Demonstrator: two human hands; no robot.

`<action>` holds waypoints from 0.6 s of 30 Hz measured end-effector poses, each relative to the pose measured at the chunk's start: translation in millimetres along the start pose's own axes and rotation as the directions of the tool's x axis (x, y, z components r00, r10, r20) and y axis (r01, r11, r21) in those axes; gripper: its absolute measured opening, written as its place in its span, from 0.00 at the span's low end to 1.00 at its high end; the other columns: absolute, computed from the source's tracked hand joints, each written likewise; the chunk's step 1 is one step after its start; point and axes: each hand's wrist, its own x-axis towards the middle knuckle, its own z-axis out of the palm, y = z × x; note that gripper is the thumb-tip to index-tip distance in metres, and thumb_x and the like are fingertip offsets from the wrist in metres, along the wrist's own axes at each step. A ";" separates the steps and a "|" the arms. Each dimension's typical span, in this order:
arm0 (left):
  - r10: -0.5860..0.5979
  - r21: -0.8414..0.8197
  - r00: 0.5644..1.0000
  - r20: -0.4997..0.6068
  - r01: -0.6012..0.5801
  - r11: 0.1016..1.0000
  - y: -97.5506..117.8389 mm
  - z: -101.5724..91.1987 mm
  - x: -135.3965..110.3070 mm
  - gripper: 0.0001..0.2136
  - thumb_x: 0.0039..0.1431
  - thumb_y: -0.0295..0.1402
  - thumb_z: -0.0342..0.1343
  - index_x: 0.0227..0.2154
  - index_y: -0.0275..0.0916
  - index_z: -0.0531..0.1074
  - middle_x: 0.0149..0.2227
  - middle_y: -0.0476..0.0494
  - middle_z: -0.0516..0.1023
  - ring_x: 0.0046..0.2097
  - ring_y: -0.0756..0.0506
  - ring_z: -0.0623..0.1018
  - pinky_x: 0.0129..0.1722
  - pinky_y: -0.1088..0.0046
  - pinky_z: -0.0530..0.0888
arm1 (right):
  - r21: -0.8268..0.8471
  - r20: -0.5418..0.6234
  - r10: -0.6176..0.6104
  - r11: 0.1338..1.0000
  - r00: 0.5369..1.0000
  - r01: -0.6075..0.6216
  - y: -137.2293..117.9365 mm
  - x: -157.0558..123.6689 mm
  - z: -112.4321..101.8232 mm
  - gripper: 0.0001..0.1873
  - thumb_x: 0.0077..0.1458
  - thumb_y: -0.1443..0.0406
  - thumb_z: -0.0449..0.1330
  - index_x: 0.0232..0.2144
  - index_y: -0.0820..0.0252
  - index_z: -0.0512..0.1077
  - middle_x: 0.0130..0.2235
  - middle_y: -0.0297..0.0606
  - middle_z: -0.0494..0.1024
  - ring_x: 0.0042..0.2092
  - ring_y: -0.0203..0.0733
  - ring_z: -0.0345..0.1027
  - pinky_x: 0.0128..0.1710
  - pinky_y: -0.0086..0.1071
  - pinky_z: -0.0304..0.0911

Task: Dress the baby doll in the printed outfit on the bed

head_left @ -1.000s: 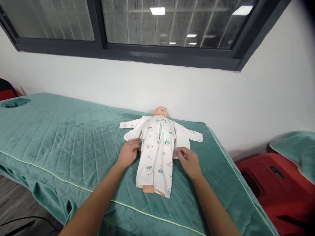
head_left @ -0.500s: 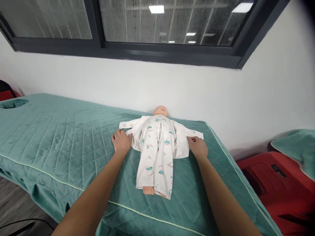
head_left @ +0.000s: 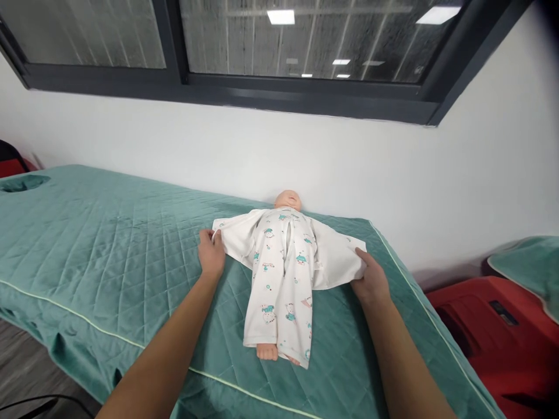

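A baby doll (head_left: 288, 199) lies face up on a green quilted bed cover (head_left: 144, 262), its head towards the wall and one bare foot showing at the near end. It is dressed in white baby clothes (head_left: 279, 291) with small green prints. Two plain white flaps of the clothes spread out sideways over the sleeves. My left hand (head_left: 212, 253) pinches the outer edge of the left flap. With thumb on top, my right hand (head_left: 371, 279) grips the outer edge of the right flap (head_left: 336, 256). Both flaps are stretched outward; the sleeves are mostly hidden beneath.
Behind the bed rises a white wall (head_left: 174, 139) with a dark-framed window (head_left: 305, 96) above. A red plastic object (head_left: 476, 326) stands right of the bed, partly under green cloth (head_left: 528, 267). The cover has a hole (head_left: 24, 183) at far left. A black cable (head_left: 56, 397) shows at lower left.
Both hands have moved outward, drawing the flaps wider over the sleeves. My right hand has turned so its thumb lies on top. The view has shifted slightly.
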 end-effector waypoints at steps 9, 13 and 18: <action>-0.010 -0.020 0.999 0.052 0.011 1.000 3.1 0.9 -1.7 0.11 0.64 0.38 0.48 0.45 0.41 0.67 0.45 0.39 0.79 0.49 0.39 0.78 0.48 0.63 0.72 | -0.464 0.541 -0.064 0.808 0.838 0.361 -43.1 -62.7 96.3 0.09 0.49 0.59 0.64 0.29 0.56 0.68 0.28 0.30 0.73 0.30 0.37 0.67 0.30 0.30 0.63; -0.022 0.006 0.998 0.065 0.022 1.000 3.9 0.8 -2.0 0.11 0.64 0.38 0.48 0.45 0.41 0.67 0.46 0.38 0.79 0.49 0.37 0.78 0.48 0.61 0.72 | -0.551 0.827 0.297 0.598 0.477 0.582 -75.7 -104.4 118.0 0.03 0.56 0.63 0.59 0.31 0.54 0.72 0.30 0.31 0.76 0.32 0.38 0.68 0.31 0.31 0.62; -0.031 0.043 0.995 0.098 0.026 0.999 6.5 0.6 -3.2 0.11 0.64 0.39 0.49 0.44 0.41 0.68 0.46 0.37 0.79 0.48 0.35 0.78 0.47 0.58 0.71 | -0.274 0.942 0.189 0.909 0.276 0.315 -113.4 -178.1 132.7 0.08 0.63 0.61 0.55 0.39 0.51 0.74 0.39 0.33 0.78 0.41 0.38 0.73 0.40 0.33 0.68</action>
